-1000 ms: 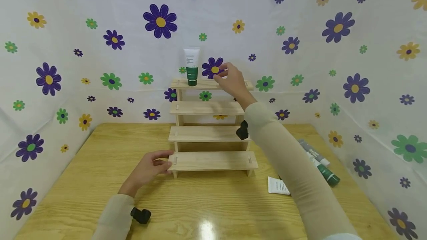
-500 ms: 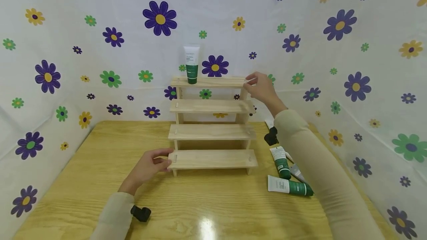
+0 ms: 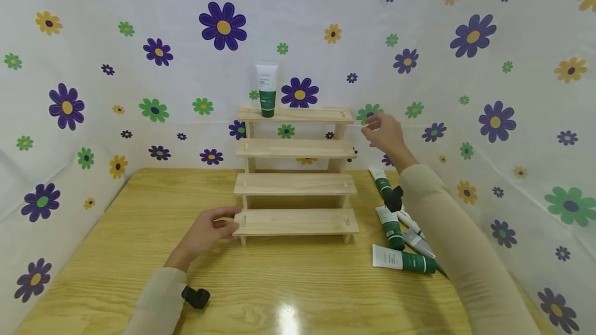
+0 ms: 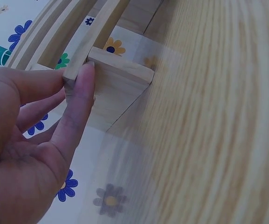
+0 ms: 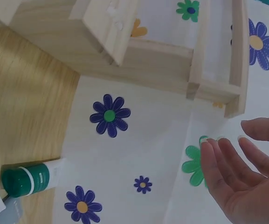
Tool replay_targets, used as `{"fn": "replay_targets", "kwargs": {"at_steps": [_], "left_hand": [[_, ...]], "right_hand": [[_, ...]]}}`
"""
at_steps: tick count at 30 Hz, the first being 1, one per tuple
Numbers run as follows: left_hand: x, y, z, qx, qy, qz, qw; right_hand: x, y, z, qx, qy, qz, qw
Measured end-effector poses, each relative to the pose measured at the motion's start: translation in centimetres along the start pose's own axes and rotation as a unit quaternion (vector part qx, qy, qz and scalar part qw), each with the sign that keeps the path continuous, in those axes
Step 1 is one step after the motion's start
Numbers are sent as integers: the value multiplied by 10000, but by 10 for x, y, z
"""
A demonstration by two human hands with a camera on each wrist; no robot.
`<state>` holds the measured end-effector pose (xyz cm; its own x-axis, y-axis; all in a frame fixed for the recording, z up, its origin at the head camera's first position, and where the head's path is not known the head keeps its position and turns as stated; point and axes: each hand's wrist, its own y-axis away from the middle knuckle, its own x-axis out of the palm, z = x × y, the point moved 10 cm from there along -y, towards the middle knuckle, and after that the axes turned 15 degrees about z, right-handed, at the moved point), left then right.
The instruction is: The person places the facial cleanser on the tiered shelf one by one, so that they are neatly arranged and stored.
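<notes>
Wooden stand [image 3: 295,185], its lowest shelf [image 3: 295,222] pinched by the left hand [image 3: 205,234]! The right hand [image 3: 387,136] has come off the top shelf [image 3: 307,114], empty, loosely bent: one-handed steadying, apparently.

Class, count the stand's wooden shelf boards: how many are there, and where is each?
4: the top board, under the upright tube; the second board, below that; the third board, lower and nearer; the lowest board, pinched by the left hand. None seems hidden.

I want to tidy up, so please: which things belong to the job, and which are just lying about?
Part of the job, it seems:
rack, held by the left hand
right hand, empty
standing tube
lying tubes, probably

Only surroundings:
flowered cloth
table
</notes>
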<state>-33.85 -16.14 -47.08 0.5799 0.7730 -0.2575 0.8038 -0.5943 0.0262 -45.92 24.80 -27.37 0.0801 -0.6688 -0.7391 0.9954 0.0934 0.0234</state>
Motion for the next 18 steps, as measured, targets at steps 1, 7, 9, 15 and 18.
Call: {"fn": "replay_targets", "kwargs": {"at_steps": [1,7,9,15,18], "left_hand": [[0,0,1,-18,-2,-8,10000],[-1,1,0,-19,10,4,10000],[-1,1,0,0,42,16,10000],[-1,1,1,71,131,38,9999],[-1,1,1,111,140,45,9998]], "right_hand": [[0,0,-4,49,11,12,10000],[1,3,-22,181,107,205,9996],[1,4,-27,197,167,269,9993],[4,4,-41,321,357,400,9980],[6,4,-45,320,436,513,9972]]}}
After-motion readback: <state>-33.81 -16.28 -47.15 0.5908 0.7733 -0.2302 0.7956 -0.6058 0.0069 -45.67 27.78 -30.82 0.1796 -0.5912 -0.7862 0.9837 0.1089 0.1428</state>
